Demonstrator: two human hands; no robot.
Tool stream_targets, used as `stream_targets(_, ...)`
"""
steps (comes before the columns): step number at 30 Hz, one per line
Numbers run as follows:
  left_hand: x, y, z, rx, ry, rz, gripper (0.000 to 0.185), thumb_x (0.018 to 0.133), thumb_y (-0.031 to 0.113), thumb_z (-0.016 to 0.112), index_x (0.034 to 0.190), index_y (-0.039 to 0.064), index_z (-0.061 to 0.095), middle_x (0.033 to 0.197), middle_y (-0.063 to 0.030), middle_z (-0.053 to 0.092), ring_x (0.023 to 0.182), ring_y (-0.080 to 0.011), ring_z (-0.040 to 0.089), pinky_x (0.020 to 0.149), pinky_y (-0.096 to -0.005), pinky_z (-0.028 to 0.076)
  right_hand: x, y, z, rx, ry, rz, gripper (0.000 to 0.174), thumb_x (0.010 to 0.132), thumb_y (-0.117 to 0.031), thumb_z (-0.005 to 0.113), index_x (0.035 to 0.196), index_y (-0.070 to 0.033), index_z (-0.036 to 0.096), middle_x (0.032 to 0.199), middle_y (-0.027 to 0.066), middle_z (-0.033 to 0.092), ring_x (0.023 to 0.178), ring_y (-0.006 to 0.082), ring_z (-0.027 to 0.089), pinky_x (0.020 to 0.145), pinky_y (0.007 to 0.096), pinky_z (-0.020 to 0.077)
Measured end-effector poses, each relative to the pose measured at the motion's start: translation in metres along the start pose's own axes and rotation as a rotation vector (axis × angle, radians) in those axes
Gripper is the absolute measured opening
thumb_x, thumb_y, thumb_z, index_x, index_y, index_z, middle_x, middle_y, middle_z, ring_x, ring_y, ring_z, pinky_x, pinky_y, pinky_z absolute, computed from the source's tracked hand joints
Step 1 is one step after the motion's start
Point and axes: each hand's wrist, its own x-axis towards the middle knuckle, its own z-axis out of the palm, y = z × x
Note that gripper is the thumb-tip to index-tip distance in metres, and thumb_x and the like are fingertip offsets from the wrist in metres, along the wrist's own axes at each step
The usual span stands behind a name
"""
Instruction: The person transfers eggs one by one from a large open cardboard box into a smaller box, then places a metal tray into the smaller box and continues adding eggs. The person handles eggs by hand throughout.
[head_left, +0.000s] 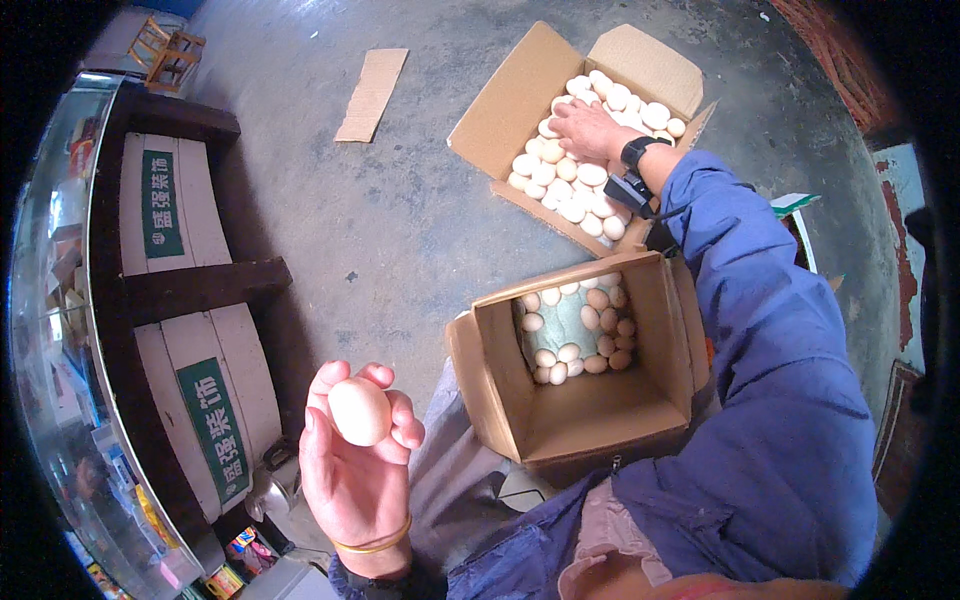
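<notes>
My left hand (352, 480) holds a pale egg (360, 411) in its fingertips, palm up, left of the nearer carton. A yellow bangle circles that wrist. My right hand (591, 131) reaches into the farther open cardboard box (516, 101) and rests on the white and cream eggs (559, 191) that fill it. Whether its fingers grip an egg is hidden. Close to my body, a deep cardboard carton (600, 412) stands open. Inside it, brown and pale eggs (598, 298) lie along the edges of a greenish sheet (559, 326), whose middle shows bare.
A flat cardboard strip (373, 94) lies on the concrete floor (337, 202). Along the left runs a glass display counter (67, 300) with dark ledges and signs bearing writing. A wooden chair (171, 56) is at the far left. A metal pan or ladle (268, 495) sits low by the counter.
</notes>
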Motion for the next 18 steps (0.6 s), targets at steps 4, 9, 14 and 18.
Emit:
stream_targets(4,0.001,0.0,0.0,0.013,0.003,-0.005,0.037,0.097,0.032,0.042,0.124,0.007,0.043,0.111,-0.0168,0.049,0.083,-0.0232,0.052,0.065,-0.0333,0.048,0.001,0.004,0.003,0.042,-0.034,0.058,0.024,0.081,-0.007,0.056,0.104,-0.005,0.06,0.107,0.0151,0.053,0.103,0.0305,0.053,0.088,0.0408,0.0438)
stream_targets(9,0.0,0.0,-0.002,0.016,-0.018,0.0,0.038,0.097,0.032,0.042,0.125,0.006,0.043,0.111,-0.0167,0.049,0.083,-0.0232,0.052,0.066,-0.0333,0.048,-0.001,0.019,0.005,0.315,0.211,0.185,0.031,0.078,-0.002,0.056,0.109,-0.004,0.058,0.111,0.0182,0.051,0.103,0.0333,0.054,0.09,0.0398,0.044)
stream_targets(14,0.0,0.0,-0.001,0.003,-0.023,-0.004,0.039,0.097,0.032,0.042,0.126,0.007,0.043,0.112,-0.0169,0.048,0.084,-0.0235,0.051,0.066,-0.0334,0.048,-0.004,0.042,-0.003,0.216,0.19,0.384,0.033,0.076,-0.004,0.061,0.109,-0.006,0.057,0.109,0.0175,0.054,0.1,0.0345,0.057,0.088,0.0414,0.0452)
stream_targets(18,-0.001,-0.003,0.003,-0.017,0.063,0.023,0.038,0.096,0.034,0.044,0.12,0.005,0.047,0.108,-0.0191,0.053,0.077,-0.024,0.055,0.063,-0.0327,0.048,-0.001,0.044,-0.002,0.025,0.17,0.326,0.024,0.073,-0.006,0.061,0.097,-0.006,0.059,0.099,0.0138,0.06,0.098,0.0323,0.059,0.084,0.042,0.0465)
